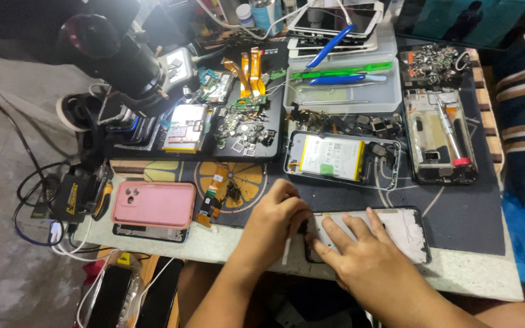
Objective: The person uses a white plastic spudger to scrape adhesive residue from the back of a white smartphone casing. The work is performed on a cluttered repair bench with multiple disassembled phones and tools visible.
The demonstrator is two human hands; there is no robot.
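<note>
Meanwhile, at the near edge of my cluttered tabletop (pixel 469 276), both my hands meet over a phone frame (pixel 396 234) that lies flat, its long axis running left to right in front of me. My right hand (pixel 360 255) rests open on it, fingers spread and pressing down on its left half to pin it. My left hand (pixel 274 222) is closed around a thin white tool (pixel 287 250), pinched between thumb and fingertips, with its working end at the frame's left short edge; the other end sticks out toward me. So the frame lies to the right of my left hand, touching it at that end, and under my right. Whether the tool tip sits inside the seam I cannot tell.

Just beyond my hands sits an opened phone with its battery (pixel 332 157) exposed, and to its right another stripped phone chassis (pixel 439 136) with a red-tipped screwdriver (pixel 454 140) lying along it. A pink phone case (pixel 153 205) lies well to my left. Farther back stand a clear tray (pixel 341 85) carrying green and blue pry tools, and a black mat strewn with small boards and orange flex cables (pixel 247 70), with a microscope (pixel 116 51) at the far left.
</note>
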